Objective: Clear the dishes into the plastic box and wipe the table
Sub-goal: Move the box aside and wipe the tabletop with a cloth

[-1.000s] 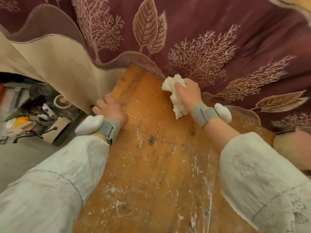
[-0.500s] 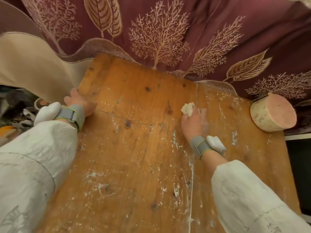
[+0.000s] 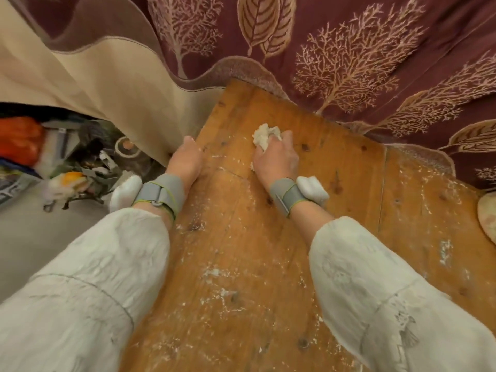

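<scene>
Crumpled white rag [image 3: 264, 136] on scuffed wood

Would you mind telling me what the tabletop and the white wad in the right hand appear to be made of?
The tabletop looks like worn, unvarnished wood: orange-brown boards with knots, grain and a seam, speckled with white residue. The wad, gripped by the right hand, looks like crumpled tissue or soft cloth, matte and creased; which one is unclear.

Round object [image 3: 487, 218]: cut off by right edge. Floor clutter [image 3: 67, 167]: blurred, unidentifiable. Cloth [image 3: 264, 136]: mostly hidden under right hand [image 3: 276, 159].
</scene>
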The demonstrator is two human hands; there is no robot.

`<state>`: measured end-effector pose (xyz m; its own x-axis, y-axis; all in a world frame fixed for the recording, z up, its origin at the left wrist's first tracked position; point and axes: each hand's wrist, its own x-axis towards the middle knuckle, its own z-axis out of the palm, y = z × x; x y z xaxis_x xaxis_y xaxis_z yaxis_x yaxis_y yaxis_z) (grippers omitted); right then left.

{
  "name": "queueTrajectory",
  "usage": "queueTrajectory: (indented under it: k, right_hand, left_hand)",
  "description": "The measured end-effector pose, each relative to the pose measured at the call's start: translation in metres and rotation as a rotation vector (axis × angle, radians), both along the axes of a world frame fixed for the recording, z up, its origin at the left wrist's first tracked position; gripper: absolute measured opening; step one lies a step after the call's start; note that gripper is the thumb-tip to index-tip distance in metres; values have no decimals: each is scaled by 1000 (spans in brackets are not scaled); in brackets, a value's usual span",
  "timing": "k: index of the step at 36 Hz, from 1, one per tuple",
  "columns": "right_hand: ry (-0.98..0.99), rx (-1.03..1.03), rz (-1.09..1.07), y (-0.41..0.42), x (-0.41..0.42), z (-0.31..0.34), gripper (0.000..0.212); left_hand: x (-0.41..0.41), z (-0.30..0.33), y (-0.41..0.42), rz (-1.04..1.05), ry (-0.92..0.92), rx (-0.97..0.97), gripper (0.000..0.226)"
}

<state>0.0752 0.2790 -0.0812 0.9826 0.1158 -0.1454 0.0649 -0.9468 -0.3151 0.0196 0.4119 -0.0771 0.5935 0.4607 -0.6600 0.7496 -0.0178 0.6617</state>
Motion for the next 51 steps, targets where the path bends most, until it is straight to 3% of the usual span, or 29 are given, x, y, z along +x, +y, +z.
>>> queueTrajectory:
  k: [5,7,10,14,17,20,24,26,28,30,32,38,41,44,46,51]
  right_hand:
    - [49,29,205,77,20,-3,38]
    - [138,88,287,102,27,-1,38]
    - [323,428,249,130,31,7,29]
    - [293,711,41,133,37,13,15]
    - [148,638,-40,120,45,20,11]
    - [13,303,-101,102,47,19,34]
    - [103,134,56,104,26,5,36]
    - [282,361,103,116,20,4,28]
    - [504,699,-8,125,15,15,19]
    - [572,900,-108,128,14,20,19]
    - [572,963,-137,122,11,28,24]
    - [508,817,-125,74,2,46,17]
    - [496,593,-18,51,-8,51,25]
    - [520,355,110,26,-23,61,18]
    - [537,237,178,10,-35,71,14]
    - [734,84,259,-21,-62,93,42]
  left_hand:
    - [-10,-12,11,242,-23,46,33]
    - [-11,-19,16,388,-72,-63,29]
    - [-8,-24,25,492,-86,-136,43]
    - [-7,-28,30,552,-102,-224,55]
    - [-9,-36,35,562,-97,-251,56]
    - [-7,-34,35,562,-83,-261,50]
    - [-9,-25,30,596,-90,-351,36]
    - [-9,-21,33,636,-79,-372,36]
    - [-10,-18,34,677,-58,-374,46]
    - [-11,-17,37,686,-33,-325,49]
    - [-14,-18,38,665,-34,-248,54]
    - [-29,2,29,491,-60,-128,69]
    - [-36,13,21,406,17,-42,55]
    - [-48,30,5,241,34,22,23]
    - [-58,41,-10,213,33,1,22]
    - [-75,63,-36,63,42,-94,28]
